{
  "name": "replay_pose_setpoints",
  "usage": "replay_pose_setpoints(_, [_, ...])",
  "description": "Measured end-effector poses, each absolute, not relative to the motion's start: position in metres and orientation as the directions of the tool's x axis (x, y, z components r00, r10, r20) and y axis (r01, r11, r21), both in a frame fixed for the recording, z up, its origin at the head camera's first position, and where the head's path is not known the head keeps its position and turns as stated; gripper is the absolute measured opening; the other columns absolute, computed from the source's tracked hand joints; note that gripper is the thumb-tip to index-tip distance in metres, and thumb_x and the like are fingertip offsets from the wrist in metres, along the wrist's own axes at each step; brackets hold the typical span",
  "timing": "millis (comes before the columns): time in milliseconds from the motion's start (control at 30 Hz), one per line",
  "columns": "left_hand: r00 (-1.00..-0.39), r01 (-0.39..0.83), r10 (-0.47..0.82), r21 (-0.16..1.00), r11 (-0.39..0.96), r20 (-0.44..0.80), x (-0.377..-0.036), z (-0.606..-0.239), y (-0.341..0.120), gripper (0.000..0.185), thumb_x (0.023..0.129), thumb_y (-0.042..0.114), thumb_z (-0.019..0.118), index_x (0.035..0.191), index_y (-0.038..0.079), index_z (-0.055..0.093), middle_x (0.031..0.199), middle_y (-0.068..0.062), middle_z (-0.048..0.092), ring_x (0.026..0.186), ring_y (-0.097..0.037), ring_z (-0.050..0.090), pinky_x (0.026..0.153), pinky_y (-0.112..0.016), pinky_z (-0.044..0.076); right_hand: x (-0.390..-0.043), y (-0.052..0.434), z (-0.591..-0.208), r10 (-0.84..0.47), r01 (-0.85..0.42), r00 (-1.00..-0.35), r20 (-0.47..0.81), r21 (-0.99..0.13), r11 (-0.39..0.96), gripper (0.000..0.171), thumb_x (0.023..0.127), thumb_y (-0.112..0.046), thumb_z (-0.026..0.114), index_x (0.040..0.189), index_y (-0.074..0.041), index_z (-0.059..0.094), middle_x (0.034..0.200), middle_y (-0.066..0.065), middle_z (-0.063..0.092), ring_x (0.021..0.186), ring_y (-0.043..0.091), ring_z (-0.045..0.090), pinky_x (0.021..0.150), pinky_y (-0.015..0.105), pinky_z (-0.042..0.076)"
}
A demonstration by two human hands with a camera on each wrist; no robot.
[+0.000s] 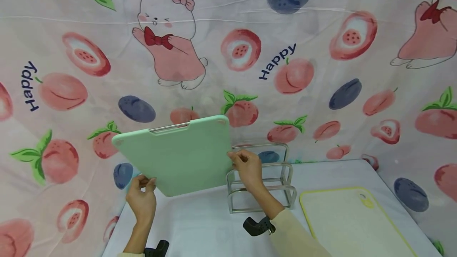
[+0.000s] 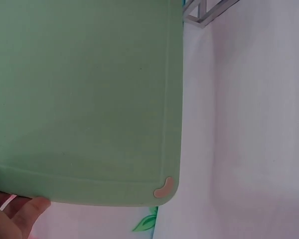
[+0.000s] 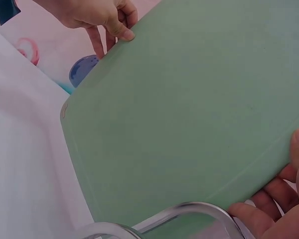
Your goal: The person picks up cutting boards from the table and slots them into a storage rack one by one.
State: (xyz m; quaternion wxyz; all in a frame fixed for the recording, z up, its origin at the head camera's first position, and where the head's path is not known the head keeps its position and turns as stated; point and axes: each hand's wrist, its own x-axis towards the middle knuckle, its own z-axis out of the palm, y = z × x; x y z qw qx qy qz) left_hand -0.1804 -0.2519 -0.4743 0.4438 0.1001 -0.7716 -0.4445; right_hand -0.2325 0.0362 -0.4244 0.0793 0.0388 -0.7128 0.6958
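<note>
The green board (image 1: pixel 178 156) is the big thing here, held up in the air over the white table (image 1: pixel 200 225), tilted so its flat face looks at the person. Its long side runs from about 8 o'clock to 2 o'clock in the head view, with the handle slot (image 1: pixel 169 128) along the top edge. It is plain mint green with round corners, a thin groove near the rim, and a small pink foot (image 2: pixel 164 187) at one corner. The left hand (image 1: pixel 142 198) is at the board's 7 o'clock corner, and its thumb and fingers pinch that corner. The right hand (image 1: pixel 248 167) is at the board's 3 o'clock edge, and its fingers curl round that edge to grip it. So the board lies between the two hands, up and ahead of them. The right hand is the one nearer the metal rack (image 1: pixel 262 187), which stands on the table just under that hand, at the board's 4 o'clock. The board's lower right edge is just above the rack's wire loops, and I cannot tell if they touch. A yellow board (image 1: pixel 351 221) lies flat on the table at 4 o'clock from the rack, a bit apart. Behind it all hangs a cloth (image 1: pixel 321 50) with bunnies and peaches.
</note>
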Motion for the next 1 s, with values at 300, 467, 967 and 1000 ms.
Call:
replay_pose_setpoints(300, [-0.612, 0.264, -0.522, 0.776, 0.574, 0.594, -0.19, -0.476, -0.248, 0.012, 0.081, -0.01, 0.07, 0.089, -0.01, 0.061, 0.074, -0.017, 0.061, 0.065, 0.0, 0.052, 0.056, -0.008, 0.046, -0.238, 0.043, -0.423, 0.072, -0.168, -0.982, 0.174, -0.982, 0.081, 0.035, 0.085, -0.036, 0.072, 0.078, -0.002, 0.07, 0.076, 0.019, 0.066, 0.072, 0.035, 0.065, 0.064, 0.032, 0.053])
replay_pose_setpoints(467, [-0.632, 0.248, -0.494, 0.76, 0.601, 0.597, -0.192, -0.475, -0.244, 0.011, 0.082, -0.008, 0.07, 0.089, -0.008, 0.061, 0.073, -0.015, 0.061, 0.063, 0.001, 0.051, 0.055, -0.009, 0.045, -0.24, 0.047, -0.424, 0.096, -0.173, -0.978, 0.186, -0.976, 0.13, 0.032, 0.086, -0.035, 0.071, 0.079, -0.003, 0.071, 0.075, 0.018, 0.067, 0.07, 0.032, 0.065, 0.06, 0.029, 0.051])
replay_pose_setpoints(967, [-0.655, 0.251, -0.477, 0.764, 0.595, 0.586, -0.193, -0.475, -0.229, 0.012, 0.082, -0.006, 0.071, 0.09, -0.007, 0.062, 0.075, -0.015, 0.062, 0.065, -0.002, 0.052, 0.056, -0.008, 0.045, -0.235, 0.059, -0.425, 0.119, -0.212, -0.964, 0.237, -0.959, 0.189, 0.022, 0.089, -0.03, 0.067, 0.087, -0.008, 0.069, 0.074, 0.015, 0.065, 0.069, 0.029, 0.062, 0.059, 0.028, 0.05])
replay_pose_setpoints(1000, [-0.658, 0.249, -0.476, 0.764, 0.595, 0.584, -0.193, -0.475, -0.228, 0.012, 0.082, -0.006, 0.071, 0.09, -0.007, 0.062, 0.075, -0.015, 0.062, 0.065, -0.003, 0.052, 0.056, -0.009, 0.044, -0.236, 0.06, -0.425, 0.116, -0.219, -0.963, 0.244, -0.956, 0.195, 0.022, 0.09, -0.03, 0.067, 0.087, -0.008, 0.069, 0.074, 0.015, 0.065, 0.069, 0.03, 0.062, 0.058, 0.028, 0.049])
